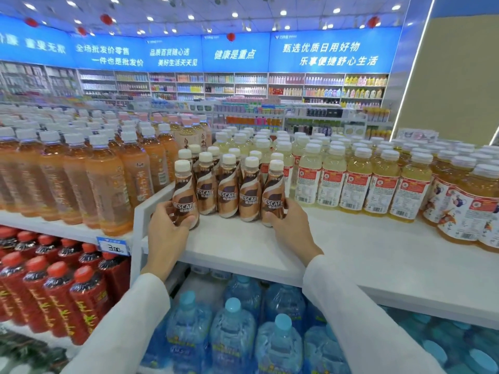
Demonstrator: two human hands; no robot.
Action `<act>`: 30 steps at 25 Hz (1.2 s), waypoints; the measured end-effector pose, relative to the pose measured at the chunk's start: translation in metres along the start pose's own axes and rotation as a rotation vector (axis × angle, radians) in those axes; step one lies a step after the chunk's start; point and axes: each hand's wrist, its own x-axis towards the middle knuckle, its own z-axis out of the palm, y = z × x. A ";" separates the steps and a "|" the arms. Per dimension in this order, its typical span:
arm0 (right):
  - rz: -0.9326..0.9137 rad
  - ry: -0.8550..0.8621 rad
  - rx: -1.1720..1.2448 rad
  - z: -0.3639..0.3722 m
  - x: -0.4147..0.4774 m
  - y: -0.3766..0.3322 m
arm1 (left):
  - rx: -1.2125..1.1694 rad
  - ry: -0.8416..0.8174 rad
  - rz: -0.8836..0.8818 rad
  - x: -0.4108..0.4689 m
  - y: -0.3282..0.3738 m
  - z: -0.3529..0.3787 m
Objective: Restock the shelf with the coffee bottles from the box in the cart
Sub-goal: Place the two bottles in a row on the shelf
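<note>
White sleeves [129, 325] rise from 7 and 5 o'clock toward the middle of the view. The left hand [166, 233] curls round the lower body of the leftmost coffee bottle [185, 195] in the front row, thumb lying across the front below the label and fingers wrapped behind. The right hand [293, 228] grips the rightmost coffee bottle [274, 197] the same way, thumb at the foot of the label. Both bottles stand upright on the white shelf [351, 247], and three more of the front row stand between them, close together. Behind this row further coffee bottles [229, 168] stand in ranks, their cream caps showing. The brown-and-cream labels read NESCAFE in white letters; the small characters beneath are too fine to read.

At 3 o'clock of the coffee, just beside it on the same shelf, stand pale yellow drinks [356, 182] with red-and-white labels and barcodes. At 9 o'clock, on the neighbouring shelf, stand orange tea bottles [108, 184] with white caps. Below these, at 8 o'clock, are red-capped bottles [54, 292] with yellow characters, and a blue price tag [113, 247] on the shelf edge reads 3.00. At 6 o'clock, under the coffee shelf, lie blue-capped water bottles [232, 327]. At 12 o'clock, far off, blue banners [235, 54] carry white Chinese text, among it 健康是重点
</note>
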 end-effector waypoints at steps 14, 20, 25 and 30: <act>-0.050 0.021 0.006 0.006 0.006 0.011 | 0.181 0.130 -0.001 0.014 -0.001 0.014; -0.048 0.011 -0.004 0.007 0.006 0.010 | 0.174 0.175 -0.015 0.014 -0.004 0.017; -0.044 0.000 -0.001 0.006 0.005 0.009 | 0.160 0.207 -0.038 0.013 -0.002 0.019; -0.040 -0.002 -0.010 0.007 0.006 0.010 | 0.170 0.234 -0.015 0.011 -0.001 0.020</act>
